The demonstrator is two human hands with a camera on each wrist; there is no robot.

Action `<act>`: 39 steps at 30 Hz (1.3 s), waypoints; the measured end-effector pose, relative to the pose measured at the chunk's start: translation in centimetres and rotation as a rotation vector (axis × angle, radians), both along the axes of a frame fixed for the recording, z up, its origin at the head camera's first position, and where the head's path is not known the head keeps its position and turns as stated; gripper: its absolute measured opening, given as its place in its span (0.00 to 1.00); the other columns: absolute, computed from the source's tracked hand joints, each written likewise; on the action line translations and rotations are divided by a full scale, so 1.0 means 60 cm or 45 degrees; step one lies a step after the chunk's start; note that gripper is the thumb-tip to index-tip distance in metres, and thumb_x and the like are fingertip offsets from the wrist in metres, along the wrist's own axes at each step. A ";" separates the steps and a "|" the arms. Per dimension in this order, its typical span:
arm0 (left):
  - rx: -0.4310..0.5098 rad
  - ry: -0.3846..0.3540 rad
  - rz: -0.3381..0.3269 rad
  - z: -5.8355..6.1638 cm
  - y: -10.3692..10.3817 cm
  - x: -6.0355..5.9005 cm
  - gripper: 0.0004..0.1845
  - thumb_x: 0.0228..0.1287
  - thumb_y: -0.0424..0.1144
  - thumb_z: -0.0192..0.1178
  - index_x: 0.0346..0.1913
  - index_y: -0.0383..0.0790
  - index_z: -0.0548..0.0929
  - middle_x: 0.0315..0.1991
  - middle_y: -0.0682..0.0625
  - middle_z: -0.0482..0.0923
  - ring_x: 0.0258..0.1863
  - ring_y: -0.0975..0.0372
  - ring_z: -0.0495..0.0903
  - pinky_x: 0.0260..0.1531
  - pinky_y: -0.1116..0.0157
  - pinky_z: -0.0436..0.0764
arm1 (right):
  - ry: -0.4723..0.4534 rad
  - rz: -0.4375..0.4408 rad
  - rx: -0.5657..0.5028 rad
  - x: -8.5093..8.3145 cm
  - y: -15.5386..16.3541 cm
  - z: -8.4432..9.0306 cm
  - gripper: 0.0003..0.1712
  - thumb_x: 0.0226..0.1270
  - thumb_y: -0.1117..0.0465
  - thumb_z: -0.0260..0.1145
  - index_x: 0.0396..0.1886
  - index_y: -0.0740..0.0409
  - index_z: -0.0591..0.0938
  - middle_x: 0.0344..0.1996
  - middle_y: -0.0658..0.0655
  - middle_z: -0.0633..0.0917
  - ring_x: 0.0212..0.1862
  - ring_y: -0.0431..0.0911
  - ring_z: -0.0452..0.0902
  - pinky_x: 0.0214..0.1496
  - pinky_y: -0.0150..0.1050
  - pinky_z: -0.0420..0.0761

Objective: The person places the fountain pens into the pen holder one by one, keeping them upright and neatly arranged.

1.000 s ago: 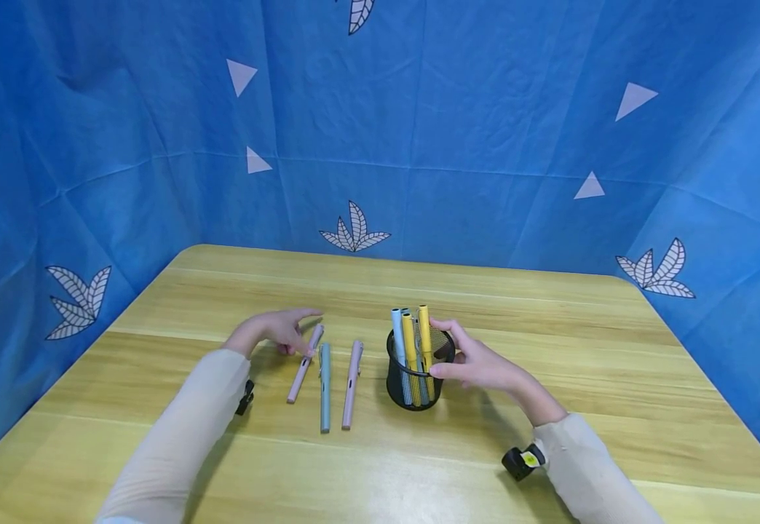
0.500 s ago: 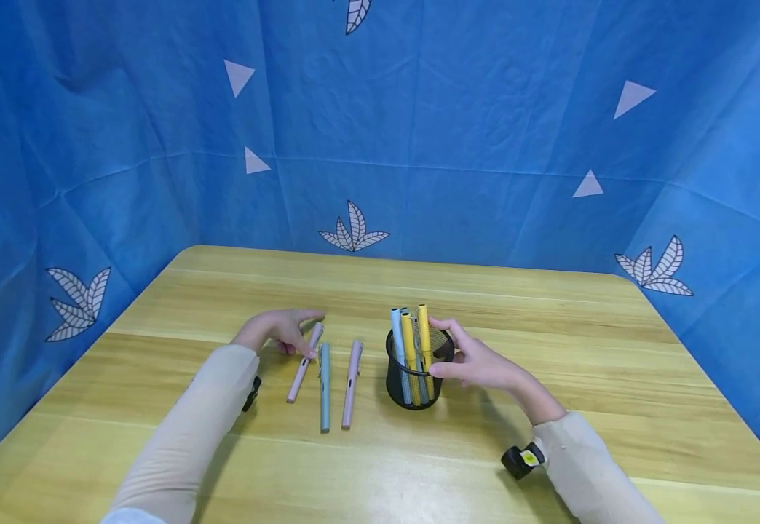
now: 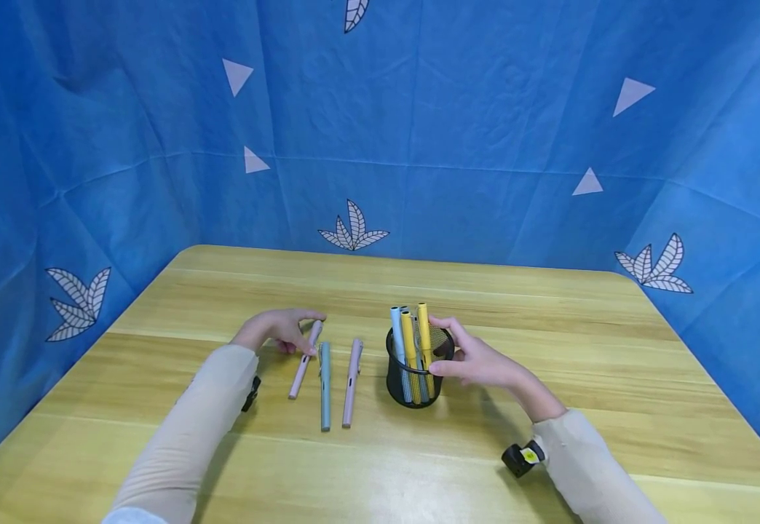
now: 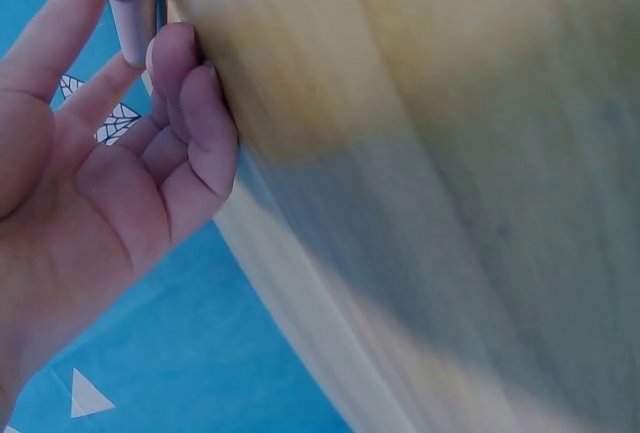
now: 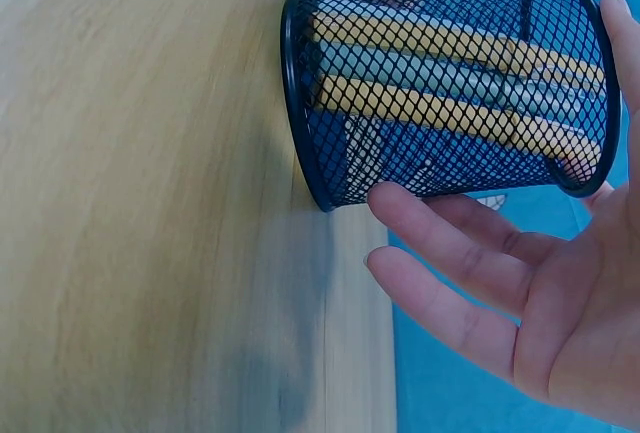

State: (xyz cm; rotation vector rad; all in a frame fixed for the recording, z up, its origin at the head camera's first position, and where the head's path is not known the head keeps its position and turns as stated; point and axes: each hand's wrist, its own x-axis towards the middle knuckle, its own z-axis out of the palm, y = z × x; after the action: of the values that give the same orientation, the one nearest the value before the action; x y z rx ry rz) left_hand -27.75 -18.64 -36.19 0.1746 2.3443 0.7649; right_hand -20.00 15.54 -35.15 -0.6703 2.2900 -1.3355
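Head view: right hand (image 3: 478, 362) steadies the black mesh pen holder (image 3: 413, 378) from its right side, thumb at the near rim, fingers loosely bent round the far wall. The holder stands upright mid-bench (image 3: 550, 349) with two yellow pens (image 3: 417, 340) and a light-blue pen (image 3: 397, 336) standing in it. Left hand (image 3: 278, 329) sits at the far tip of the leftmost pink pen (image 3: 305, 359), thumb and forefinger closing on that end. A teal pen (image 3: 324, 386) and a second pink pen (image 3: 351, 383) lie flat just beside it, roughly parallel, all between the left hand and the holder.

Left wrist view: palm open toward the camera, forefinger and thumb pinching the pink pen's end (image 4: 133, 3) against the bench edge of the frame; other fingers (image 4: 195, 123) curled loosely. Rest is motion-blurred.

Right wrist view: fingers (image 5: 450, 253) spread, tips touching the mesh wall of the holder (image 5: 440, 93), more a brace than a clamp. Pens visible through the mesh.

Judgement: step in hand is picking up the leftmost pink pen while the holder is held still. Next move calls for lifting the tip clear, turning the pen upright, and dropping it into the free gap without knocking the neighbouring teal pen.
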 end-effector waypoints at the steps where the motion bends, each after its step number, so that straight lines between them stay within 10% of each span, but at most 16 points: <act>1: 0.007 0.002 0.000 -0.001 -0.001 0.000 0.44 0.48 0.39 0.68 0.68 0.49 0.57 0.57 0.36 0.60 0.17 0.63 0.67 0.18 0.69 0.70 | -0.002 0.000 0.002 0.000 0.000 0.000 0.40 0.61 0.59 0.61 0.66 0.47 0.50 0.28 0.59 0.72 0.20 0.42 0.57 0.19 0.33 0.67; 12: 0.147 0.039 0.044 -0.011 -0.017 -0.002 0.41 0.48 0.35 0.67 0.65 0.41 0.59 0.30 0.42 0.71 0.18 0.61 0.70 0.20 0.69 0.72 | -0.009 -0.008 0.003 -0.003 0.000 -0.003 0.39 0.61 0.64 0.60 0.66 0.52 0.49 0.31 0.63 0.72 0.19 0.42 0.57 0.18 0.31 0.65; 25: 0.228 0.019 0.031 -0.012 -0.027 -0.004 0.35 0.49 0.33 0.67 0.59 0.36 0.61 0.26 0.42 0.73 0.17 0.60 0.72 0.18 0.68 0.74 | -0.012 -0.006 0.004 0.001 -0.001 0.002 0.41 0.61 0.61 0.61 0.67 0.52 0.48 0.24 0.59 0.71 0.20 0.43 0.60 0.20 0.36 0.69; 39: 0.215 0.086 0.018 -0.003 -0.020 -0.003 0.32 0.47 0.31 0.67 0.54 0.33 0.62 0.25 0.44 0.72 0.16 0.61 0.71 0.18 0.69 0.72 | -0.012 -0.007 -0.004 -0.004 0.002 0.001 0.41 0.58 0.56 0.64 0.65 0.50 0.51 0.44 0.66 0.73 0.21 0.44 0.63 0.19 0.36 0.69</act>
State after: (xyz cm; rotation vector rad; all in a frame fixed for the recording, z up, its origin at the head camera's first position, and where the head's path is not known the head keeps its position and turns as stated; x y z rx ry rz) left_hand -27.94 -19.82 -36.40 0.2606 2.3455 0.9789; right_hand -20.23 15.63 -35.12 -0.6579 2.2848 -1.3421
